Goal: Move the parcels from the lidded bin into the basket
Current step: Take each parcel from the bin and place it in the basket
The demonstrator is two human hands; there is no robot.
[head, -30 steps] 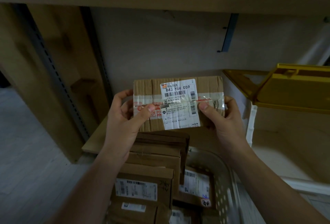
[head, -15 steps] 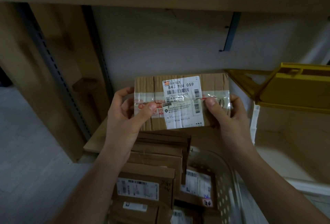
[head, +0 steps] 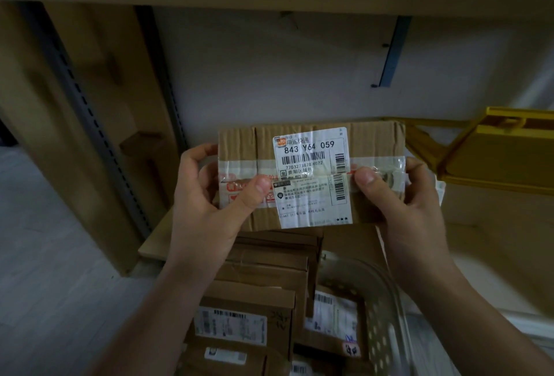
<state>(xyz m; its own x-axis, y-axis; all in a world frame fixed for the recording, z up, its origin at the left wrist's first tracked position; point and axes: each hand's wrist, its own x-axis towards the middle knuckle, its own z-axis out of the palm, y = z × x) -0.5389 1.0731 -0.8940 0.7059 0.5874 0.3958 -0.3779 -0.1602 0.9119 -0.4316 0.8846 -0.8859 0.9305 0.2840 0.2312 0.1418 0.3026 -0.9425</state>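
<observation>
The step in hand is the carrying of one parcel (head: 311,177) from the bin to the basket. The parcel is a flat cardboard box with clear tape and a white label on its face. It is in the air, above the far end of the basket (head: 386,315), and its label is turned toward the camera.

Both hands hold it by its short ends. The left hand (head: 207,195) takes the left end: the thumb presses on the taped front and the fingers curl behind the box. The right hand (head: 401,198) takes the right end in the same way, with the thumb on the tape near the label. So each grip is pinching the parcel, not spread.

The basket is white with small holes and stands below the hands, at the front edge of the shelf (head: 156,240). Several other parcels (head: 257,294) already stand inside it, mostly in its left part. The bin (head: 491,225) is at the right, with its yellow lid (head: 497,153) raised; what remains inside it I cannot tell.

I judge that the next move is to lower the parcel into the basket. The free room seems to be at the right side, near the wall with holes. The parcel is probably wider than that gap, so it may need to be turned on edge or laid on top of the others before the hands let go.
</observation>
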